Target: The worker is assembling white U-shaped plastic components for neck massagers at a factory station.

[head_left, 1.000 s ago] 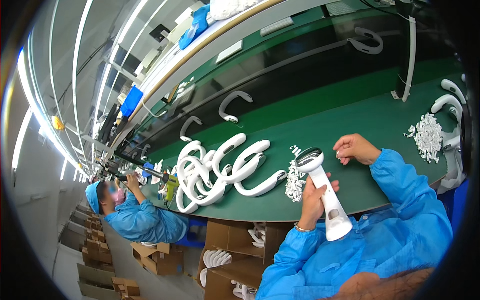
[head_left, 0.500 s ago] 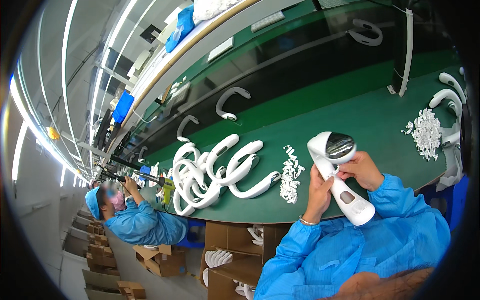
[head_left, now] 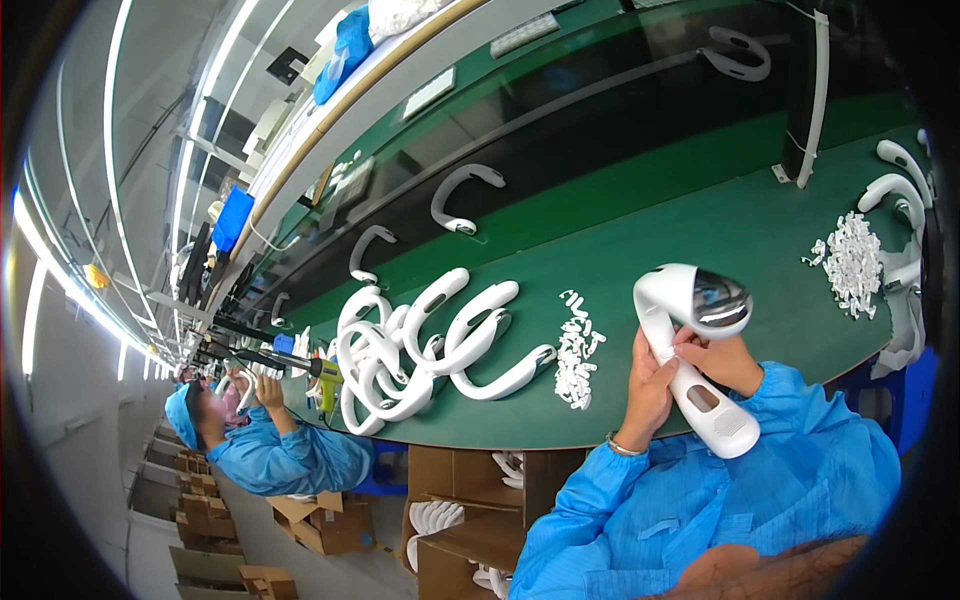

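The white handheld device [head_left: 690, 350] is lifted just above the near edge of the green desk [head_left: 700, 220], close to the person's chest, its rounded head up and its handle slanting down toward the blue sleeve. The left hand [head_left: 648, 390] is wrapped around the handle from the left, fingers closed on it. The right hand [head_left: 722, 362] is clamped on the same handle just under the head, fingertips pressed to the shell.

To handle it well, I judge the left hand should carry the weight while the right hand works lightly at the neck, keeping the glossy window on the head turned up and free of fingerprints.

The device looks like smooth moulded plastic, matt white, with a shiny dark-tinted face and a small oval recess in the handle. Left of the device lies a heap of small white plastic clips [head_left: 578, 350]; further left, a tangle of curved white shells [head_left: 420, 345], hook-shaped and glossy. Right of the device sits another pile of small white parts [head_left: 852, 262].
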A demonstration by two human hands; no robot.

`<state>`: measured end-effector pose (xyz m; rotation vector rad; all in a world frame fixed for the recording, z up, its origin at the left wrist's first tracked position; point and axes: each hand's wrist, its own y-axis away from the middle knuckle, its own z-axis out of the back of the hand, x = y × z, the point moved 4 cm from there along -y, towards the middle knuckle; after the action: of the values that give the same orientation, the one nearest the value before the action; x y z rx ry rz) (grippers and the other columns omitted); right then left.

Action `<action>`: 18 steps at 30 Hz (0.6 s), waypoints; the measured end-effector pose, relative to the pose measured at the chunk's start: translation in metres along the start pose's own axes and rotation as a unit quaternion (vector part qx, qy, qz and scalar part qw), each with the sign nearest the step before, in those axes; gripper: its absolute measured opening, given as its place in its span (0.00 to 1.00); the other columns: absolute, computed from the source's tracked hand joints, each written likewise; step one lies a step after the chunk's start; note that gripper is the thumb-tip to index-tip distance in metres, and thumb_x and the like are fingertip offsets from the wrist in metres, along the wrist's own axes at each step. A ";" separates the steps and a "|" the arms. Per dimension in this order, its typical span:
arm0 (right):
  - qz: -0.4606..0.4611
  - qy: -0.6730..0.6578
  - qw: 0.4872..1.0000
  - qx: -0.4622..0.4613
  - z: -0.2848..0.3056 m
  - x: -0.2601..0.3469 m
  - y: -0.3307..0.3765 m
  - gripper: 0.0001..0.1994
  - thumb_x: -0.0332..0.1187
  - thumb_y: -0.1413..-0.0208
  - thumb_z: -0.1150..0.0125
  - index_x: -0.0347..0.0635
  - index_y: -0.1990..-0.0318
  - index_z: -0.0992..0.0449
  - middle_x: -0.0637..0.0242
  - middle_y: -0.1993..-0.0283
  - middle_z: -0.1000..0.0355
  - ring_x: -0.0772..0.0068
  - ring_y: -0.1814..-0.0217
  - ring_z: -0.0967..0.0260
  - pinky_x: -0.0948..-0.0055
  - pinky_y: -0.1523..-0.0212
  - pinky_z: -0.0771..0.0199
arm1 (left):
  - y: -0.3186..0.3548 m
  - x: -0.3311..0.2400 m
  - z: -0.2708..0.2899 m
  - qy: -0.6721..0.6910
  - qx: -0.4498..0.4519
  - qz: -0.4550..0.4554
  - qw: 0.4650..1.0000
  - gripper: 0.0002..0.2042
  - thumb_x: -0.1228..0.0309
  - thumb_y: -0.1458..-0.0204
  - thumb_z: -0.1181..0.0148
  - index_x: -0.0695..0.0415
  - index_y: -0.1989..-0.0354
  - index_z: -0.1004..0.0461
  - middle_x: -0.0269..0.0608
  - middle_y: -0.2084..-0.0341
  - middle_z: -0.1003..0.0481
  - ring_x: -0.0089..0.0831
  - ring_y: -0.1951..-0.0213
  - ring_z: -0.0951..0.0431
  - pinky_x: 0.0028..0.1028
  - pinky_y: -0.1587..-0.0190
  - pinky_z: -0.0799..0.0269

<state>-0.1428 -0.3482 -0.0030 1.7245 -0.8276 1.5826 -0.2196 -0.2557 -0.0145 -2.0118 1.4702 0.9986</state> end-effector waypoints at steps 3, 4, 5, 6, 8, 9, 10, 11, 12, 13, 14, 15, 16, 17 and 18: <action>-0.035 0.007 0.999 0.024 0.001 -0.004 -0.002 0.05 0.24 0.57 0.37 0.33 0.71 0.25 0.67 0.71 0.27 0.84 0.72 0.31 0.80 0.72 0.30 | 0.000 0.008 0.006 -0.005 -0.013 0.015 1.000 0.28 0.81 0.45 0.58 0.61 0.35 0.55 0.48 0.44 0.39 0.34 0.44 0.35 0.32 0.43 0.37; -0.037 0.023 0.998 0.036 0.000 0.001 -0.003 0.05 0.24 0.57 0.37 0.33 0.71 0.26 0.68 0.72 0.28 0.84 0.73 0.31 0.80 0.73 0.30 | -0.001 0.011 0.010 -0.016 -0.027 0.026 0.999 0.26 0.79 0.44 0.58 0.62 0.36 0.53 0.49 0.44 0.38 0.34 0.45 0.34 0.32 0.43 0.36; -0.038 0.023 0.998 0.036 0.002 0.000 -0.005 0.05 0.24 0.57 0.37 0.33 0.71 0.26 0.68 0.72 0.28 0.84 0.73 0.31 0.80 0.73 0.30 | -0.001 0.013 0.013 -0.016 -0.027 0.026 0.999 0.26 0.79 0.44 0.58 0.62 0.36 0.53 0.49 0.44 0.38 0.34 0.45 0.34 0.32 0.43 0.36; -0.011 0.074 0.997 0.018 0.006 0.000 -0.006 0.05 0.24 0.57 0.37 0.33 0.71 0.26 0.68 0.74 0.29 0.82 0.74 0.32 0.80 0.74 0.30 | -0.002 0.015 0.015 -0.013 -0.020 0.030 0.999 0.24 0.77 0.42 0.58 0.62 0.36 0.52 0.49 0.45 0.38 0.34 0.46 0.33 0.31 0.44 0.35; -0.017 0.151 0.988 0.004 0.011 0.008 -0.008 0.08 0.24 0.58 0.36 0.34 0.69 0.26 0.68 0.74 0.31 0.79 0.76 0.34 0.79 0.74 0.30 | -0.003 0.014 0.014 -0.009 -0.013 0.034 0.999 0.23 0.75 0.41 0.58 0.63 0.37 0.50 0.50 0.45 0.37 0.33 0.47 0.32 0.31 0.45 0.35; -0.018 0.152 0.988 0.004 0.012 0.002 -0.009 0.08 0.24 0.58 0.36 0.34 0.69 0.26 0.68 0.74 0.31 0.79 0.76 0.34 0.79 0.74 0.30 | -0.003 0.014 0.013 0.001 -0.006 0.035 0.999 0.23 0.75 0.41 0.57 0.64 0.37 0.50 0.50 0.46 0.36 0.34 0.48 0.31 0.31 0.45 0.33; -0.028 0.097 0.995 -0.001 0.012 0.001 -0.010 0.10 0.24 0.58 0.36 0.34 0.65 0.27 0.67 0.72 0.31 0.79 0.75 0.33 0.78 0.73 0.29 | -0.002 0.013 0.011 0.011 0.002 0.036 0.999 0.23 0.74 0.41 0.57 0.64 0.37 0.50 0.51 0.47 0.35 0.34 0.48 0.30 0.31 0.46 0.32; -0.039 0.043 0.998 -0.006 0.010 0.004 -0.011 0.13 0.25 0.59 0.36 0.34 0.62 0.28 0.67 0.70 0.30 0.78 0.73 0.33 0.78 0.73 0.29 | -0.003 0.012 0.010 0.012 0.001 0.037 0.999 0.23 0.74 0.41 0.57 0.64 0.37 0.50 0.51 0.47 0.35 0.34 0.48 0.30 0.31 0.46 0.32; -0.044 -0.027 0.999 0.010 0.008 0.012 -0.006 0.17 0.25 0.54 0.39 0.33 0.55 0.31 0.64 0.65 0.29 0.76 0.67 0.30 0.77 0.68 0.27 | -0.003 0.011 0.009 0.020 0.004 0.038 0.999 0.23 0.74 0.40 0.57 0.64 0.37 0.50 0.51 0.47 0.35 0.35 0.49 0.29 0.33 0.48 0.30; -0.044 -0.025 0.999 0.006 0.012 0.008 -0.005 0.17 0.25 0.54 0.39 0.33 0.55 0.31 0.64 0.65 0.29 0.76 0.67 0.30 0.77 0.68 0.27 | -0.003 0.010 0.005 0.031 0.011 0.041 0.999 0.23 0.73 0.40 0.57 0.64 0.37 0.50 0.51 0.47 0.35 0.37 0.50 0.28 0.34 0.50 0.27; -0.062 -0.080 0.993 0.055 0.011 -0.005 -0.008 0.16 0.25 0.52 0.42 0.32 0.53 0.32 0.64 0.63 0.29 0.75 0.65 0.30 0.76 0.66 0.26 | -0.002 0.011 0.006 0.039 0.017 0.050 0.998 0.23 0.71 0.40 0.57 0.63 0.37 0.50 0.51 0.48 0.34 0.40 0.53 0.26 0.38 0.55 0.24; -0.079 -0.134 0.982 0.104 0.008 -0.012 -0.008 0.16 0.25 0.49 0.44 0.31 0.52 0.33 0.63 0.60 0.28 0.74 0.62 0.29 0.76 0.64 0.26 | -0.002 0.011 0.006 0.039 0.018 0.050 0.998 0.23 0.71 0.40 0.57 0.63 0.37 0.50 0.51 0.48 0.34 0.40 0.53 0.26 0.38 0.55 0.24; -0.100 -0.139 0.978 0.116 0.007 -0.009 -0.006 0.15 0.25 0.46 0.48 0.32 0.50 0.33 0.62 0.57 0.28 0.75 0.61 0.29 0.74 0.61 0.26 | -0.002 0.012 0.006 0.035 0.014 0.075 0.996 0.23 0.70 0.40 0.57 0.63 0.37 0.50 0.51 0.49 0.34 0.40 0.54 0.26 0.38 0.57 0.23; -0.100 -0.139 0.978 0.116 0.007 -0.008 -0.006 0.15 0.25 0.46 0.48 0.32 0.50 0.33 0.62 0.57 0.28 0.75 0.61 0.29 0.74 0.61 0.26 | -0.001 0.013 0.007 0.031 0.011 0.099 0.995 0.23 0.70 0.40 0.57 0.62 0.37 0.50 0.51 0.50 0.34 0.40 0.55 0.25 0.38 0.58 0.22; -0.097 -0.131 0.980 0.118 0.007 -0.008 -0.006 0.15 0.25 0.46 0.48 0.32 0.50 0.33 0.63 0.58 0.28 0.76 0.61 0.29 0.75 0.62 0.26 | -0.001 0.015 0.009 0.031 0.010 0.098 0.995 0.23 0.70 0.40 0.57 0.62 0.37 0.50 0.51 0.50 0.34 0.40 0.55 0.25 0.38 0.58 0.22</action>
<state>-0.1344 -0.3495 -0.0114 2.1472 -0.5870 1.3844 -0.2184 -0.2585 -0.0317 -1.9289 1.7314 1.0017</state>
